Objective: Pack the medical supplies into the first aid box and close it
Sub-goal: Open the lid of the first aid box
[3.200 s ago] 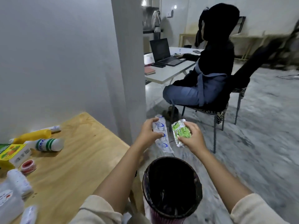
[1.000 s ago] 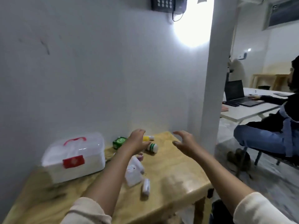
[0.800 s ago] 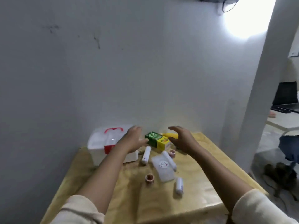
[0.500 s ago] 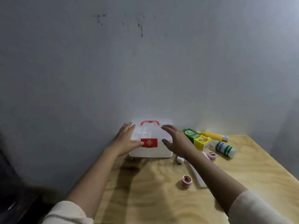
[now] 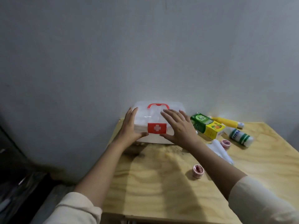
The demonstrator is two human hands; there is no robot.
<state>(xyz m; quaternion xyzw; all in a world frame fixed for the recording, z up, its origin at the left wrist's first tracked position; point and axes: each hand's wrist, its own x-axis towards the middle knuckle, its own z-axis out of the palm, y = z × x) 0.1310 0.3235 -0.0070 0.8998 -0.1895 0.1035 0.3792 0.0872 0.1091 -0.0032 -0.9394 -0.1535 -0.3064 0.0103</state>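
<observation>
The white first aid box (image 5: 154, 116) stands shut at the back left of the wooden table (image 5: 153, 188), against the wall, with a red handle (image 5: 158, 105) and a red cross latch (image 5: 157, 128). My left hand (image 5: 129, 126) cups the box's left end, thumb on the front beside the latch. My right hand (image 5: 178, 126) lies spread over the right front, thumb under the latch side. To the right lie a green-and-yellow carton (image 5: 205, 125), a yellow tube (image 5: 226, 122), a white bottle with green stripes (image 5: 241, 137), a white packet (image 5: 221, 151) and two pink tape rolls (image 5: 198, 170), (image 5: 225, 143).
A grey wall rises directly behind the box. The table's left edge runs just left of the box, with dark floor (image 5: 19, 183) below it. The table's front edge is near my elbows.
My view swung left from the bin and seated person to the table. Both empty hands moved forward and settled on the first aid box, one on each side of the latch.
</observation>
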